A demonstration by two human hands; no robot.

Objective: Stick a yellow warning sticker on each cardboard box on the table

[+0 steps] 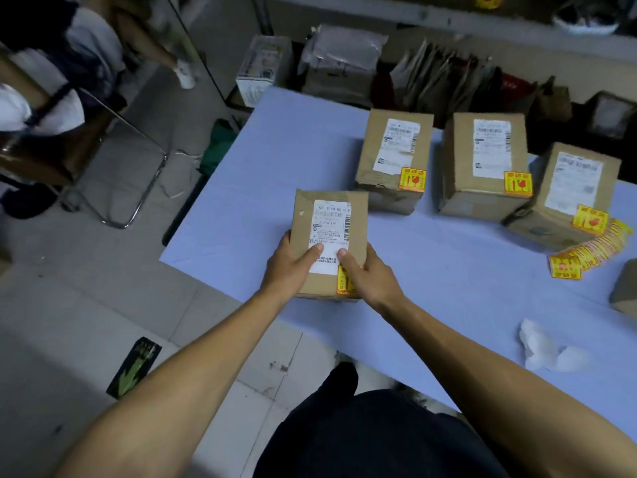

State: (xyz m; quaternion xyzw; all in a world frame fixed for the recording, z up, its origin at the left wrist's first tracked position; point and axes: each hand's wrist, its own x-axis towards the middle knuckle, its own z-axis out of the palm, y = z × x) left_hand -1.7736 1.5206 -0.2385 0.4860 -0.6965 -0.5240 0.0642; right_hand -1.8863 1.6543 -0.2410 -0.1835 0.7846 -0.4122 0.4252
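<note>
A: Counting 4 boxes on the table. 3 at the back are each wearing a yellow sticker: back-left box, middle box, right box

B: And the near box?

A: Its sticker is sitting at the near right corner, partly under the right hand. Left hand and right are both gripping the box sides, thumbs pressing on the white label. Looking nearly done

B: Anything left?

A: A strip of spare stickers is lying beside the right box. A cardboard edge is showing at far right; cannot tell if stickered. All boxes are sealed, contents hidden
</note>
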